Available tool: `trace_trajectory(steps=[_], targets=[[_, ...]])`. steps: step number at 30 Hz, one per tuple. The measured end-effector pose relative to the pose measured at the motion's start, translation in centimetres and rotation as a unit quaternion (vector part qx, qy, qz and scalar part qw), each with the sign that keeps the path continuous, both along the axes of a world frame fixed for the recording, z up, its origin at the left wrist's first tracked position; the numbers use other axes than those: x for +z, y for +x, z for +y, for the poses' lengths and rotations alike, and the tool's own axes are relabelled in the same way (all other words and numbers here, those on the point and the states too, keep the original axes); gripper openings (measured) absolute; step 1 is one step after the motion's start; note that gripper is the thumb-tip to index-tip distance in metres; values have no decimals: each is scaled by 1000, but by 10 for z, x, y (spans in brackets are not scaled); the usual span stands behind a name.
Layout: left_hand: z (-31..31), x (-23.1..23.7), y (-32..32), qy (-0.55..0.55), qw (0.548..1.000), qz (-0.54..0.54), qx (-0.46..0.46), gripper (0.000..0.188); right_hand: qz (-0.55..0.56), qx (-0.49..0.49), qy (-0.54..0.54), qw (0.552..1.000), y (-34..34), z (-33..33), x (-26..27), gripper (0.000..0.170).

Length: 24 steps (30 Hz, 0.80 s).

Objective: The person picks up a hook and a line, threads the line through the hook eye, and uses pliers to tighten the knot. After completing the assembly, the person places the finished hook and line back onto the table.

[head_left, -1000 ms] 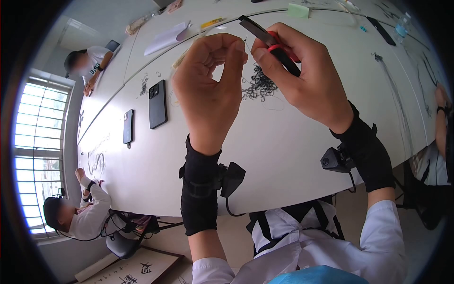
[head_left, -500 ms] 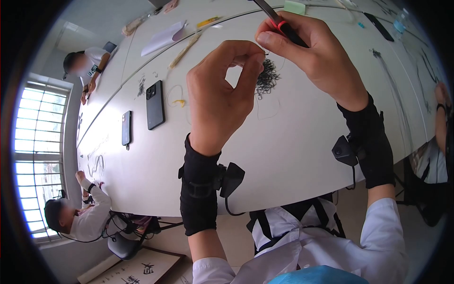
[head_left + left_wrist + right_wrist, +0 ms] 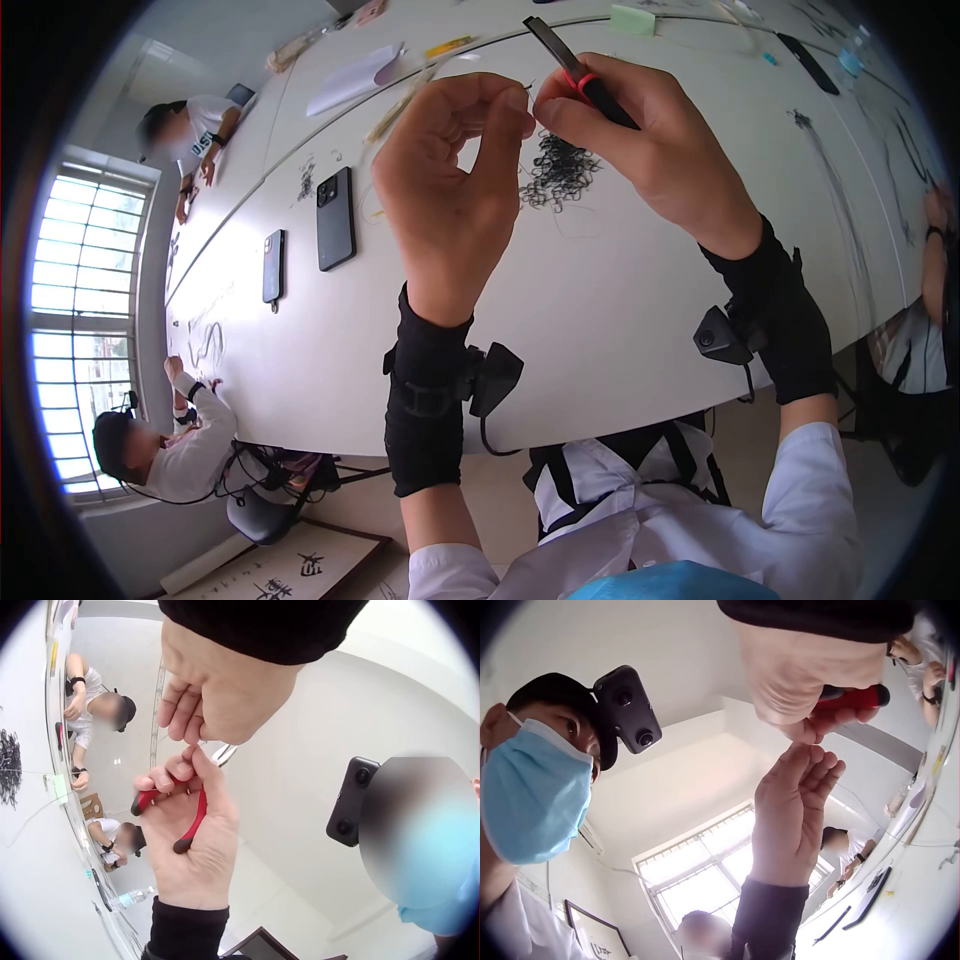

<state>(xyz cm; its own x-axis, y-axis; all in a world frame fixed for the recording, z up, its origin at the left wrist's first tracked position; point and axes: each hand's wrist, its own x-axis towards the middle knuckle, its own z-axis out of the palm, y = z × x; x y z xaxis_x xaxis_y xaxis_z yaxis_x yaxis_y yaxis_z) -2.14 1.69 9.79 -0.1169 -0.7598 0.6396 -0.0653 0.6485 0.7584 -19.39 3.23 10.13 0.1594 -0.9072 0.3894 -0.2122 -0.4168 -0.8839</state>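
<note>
My left hand (image 3: 450, 190) is raised over the table, its thumb and forefinger pinching a tiny dark hook (image 3: 529, 87) with a thin line. Close beside it, my right hand (image 3: 665, 150) holds pliers (image 3: 553, 52), the metal jaws pointing up and away. In the left wrist view, the red handles (image 3: 196, 821) with black ends lie spread across the right palm. The fingertips of both hands meet in that view, hiding much of the hook and line. Below the hands, a pile of small dark hooks (image 3: 560, 175) lies on the white table (image 3: 590, 330).
Two phones, one large (image 3: 336, 220) and one smaller (image 3: 273, 268), lie left of my hands. Farther back are white paper (image 3: 352, 80), a yellow item (image 3: 447, 47) and a green note (image 3: 632, 20). A bottle (image 3: 851, 60) stands far right; other people sit around the table.
Both hands shifted right, then came back left, staying close together. The pliers turned in the right hand, and their jaws now show narrower. The left hand keeps its pinch.
</note>
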Motion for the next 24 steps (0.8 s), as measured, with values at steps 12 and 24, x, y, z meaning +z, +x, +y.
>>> trace_trajectory(steps=[12,24], targets=[[6,0,-4,-1,996,-89,-12,10,62,-32,-68,995,-12,2,16,24],[3,-1,0,-1,1000,10,7,5,93,-69,-127,985,5,12,-1,21]])
